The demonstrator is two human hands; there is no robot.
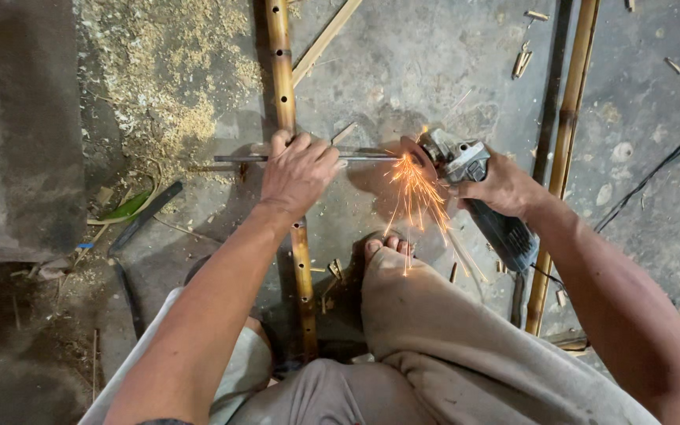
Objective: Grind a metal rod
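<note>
Two long yellow bamboo poles lie on the grey concrete floor [403,71]: a drilled bamboo pole [281,71] running under the left hand [299,171], and a plain bamboo pole [564,134] just beyond the right hand [501,187]. Across the drilled pole rests a thin grey metal rod [238,158], pinned down by the left hand's closed fingers. The right hand is wrapped around a grey and black angle grinder [474,177], whose disc meets the rod between the two hands. Orange sparks [419,197] fly toward a bare foot [387,248] below, so the cut looks under way, not finished; the rod appears whole. A heap of pale sawdust [167,71] lies beyond the left hand.
</note>
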